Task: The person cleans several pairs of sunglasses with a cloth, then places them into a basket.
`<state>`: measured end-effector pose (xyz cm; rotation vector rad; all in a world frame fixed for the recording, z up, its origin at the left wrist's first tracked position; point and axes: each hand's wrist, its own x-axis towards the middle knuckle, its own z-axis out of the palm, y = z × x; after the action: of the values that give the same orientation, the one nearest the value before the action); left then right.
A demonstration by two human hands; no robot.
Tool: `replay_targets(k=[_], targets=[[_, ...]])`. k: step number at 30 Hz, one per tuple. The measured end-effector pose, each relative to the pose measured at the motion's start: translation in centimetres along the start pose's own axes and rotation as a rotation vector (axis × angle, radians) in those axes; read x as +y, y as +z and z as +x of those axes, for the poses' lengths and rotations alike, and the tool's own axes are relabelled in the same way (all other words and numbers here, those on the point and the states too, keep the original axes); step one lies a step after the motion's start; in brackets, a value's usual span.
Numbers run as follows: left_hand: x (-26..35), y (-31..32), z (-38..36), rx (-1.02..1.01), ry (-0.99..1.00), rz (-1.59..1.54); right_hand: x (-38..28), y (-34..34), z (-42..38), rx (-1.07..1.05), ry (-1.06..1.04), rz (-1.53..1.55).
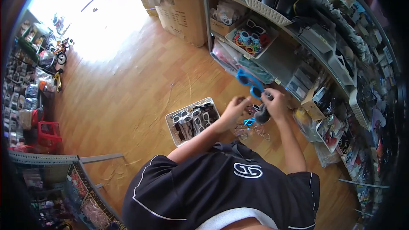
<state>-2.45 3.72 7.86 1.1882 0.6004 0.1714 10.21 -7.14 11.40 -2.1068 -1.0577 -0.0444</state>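
Right hand (275,103) is gripping blue sunglasses (243,77). Left hand (237,109) is hovering near the glasses basket (172,134), fingers curling; cannot tell whether grasping anything.

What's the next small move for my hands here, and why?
Probably bring your left hand to the far end of the blue sunglasses: your right hand grips only one end, and a dark item seems to be in it too.

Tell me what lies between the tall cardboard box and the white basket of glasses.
Only wood-patterned floor with streaky marks lies between the cardboard box and the white basket, as the head view shows.
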Motion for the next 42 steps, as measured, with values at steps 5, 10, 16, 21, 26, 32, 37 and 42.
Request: replay_targets(k=[5,10,16,21,26,32,37,42], targets=[[0.4,-1.1,2.8,0.019,0.216,-0.410,-4.4,0.3,-1.6,-0.183,-0.038,0.067],[3.0,-1.9,1.9,-0.046,0.185,-0.352,-3.8,-0.9,-0.3,0.077,0.053,0.409],[0.4,1.3,0.8,-0.131,0.153,0.184,-3.4,2.7,-0.9,0.320,-0.191,0.497],[0.7,0.9,-0.4,-0.098,0.258,0.669,-2.5,3.7,-3.1,0.115,0.376,0.834],[1.6,1.5,-1.8,-0.185,0.228,0.724,-1.7,2.5,-3.7,0.162,0.558,0.965],[1.5,1.1,-1.4,-0.209,0.075,0.183,-1.1,1.6,-2.6,0.136,0.802,1.703],[0.0,2.4,-0.9,-0.177,0.087,0.189,-1.1,2.6,-2.6,0.024,0.724,1.681],[-0.8,2.0,-0.3,-0.009,0.102,0.258,-1.5,3.7,-2.9,-0.024,0.681,1.727]])
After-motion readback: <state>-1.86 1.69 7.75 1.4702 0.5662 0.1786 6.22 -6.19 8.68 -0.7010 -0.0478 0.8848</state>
